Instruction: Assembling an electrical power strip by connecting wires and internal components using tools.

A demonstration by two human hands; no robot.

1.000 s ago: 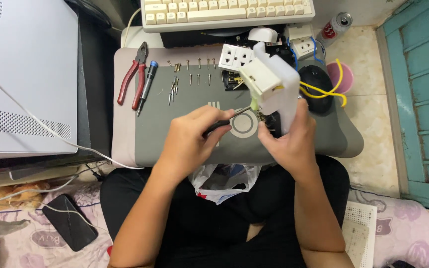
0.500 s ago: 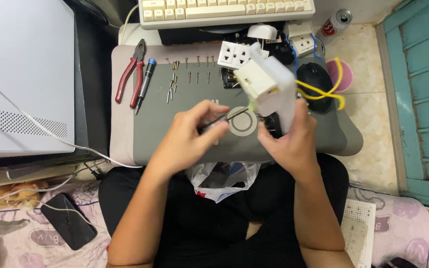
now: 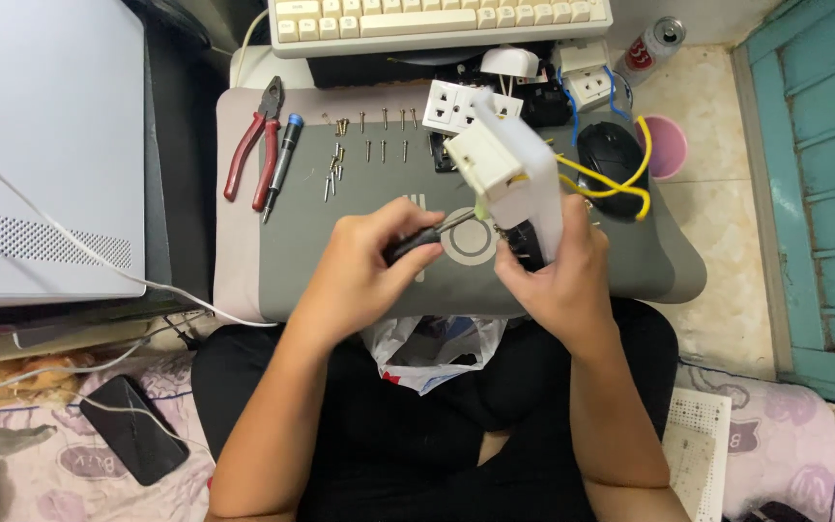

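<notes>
White plastic socket box (image 3: 519, 174), yellow-wired, gripped by right hand (image 3: 558, 280); left hand (image 3: 364, 266) fingers clasp screwdriver (image 3: 427, 237).

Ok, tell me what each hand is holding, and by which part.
Left hand: a screwdriver, gripped by its black handle. Right hand: a white socket box, held at its lower end.

White socket box (image 3: 519, 179) (yellow wires trailing) meets black-handled screwdriver (image 3: 427, 238).

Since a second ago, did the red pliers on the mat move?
No. The red pliers lie in the same spot beside the blue-tipped screwdriver, at the grey mat's left edge, as before.
</notes>
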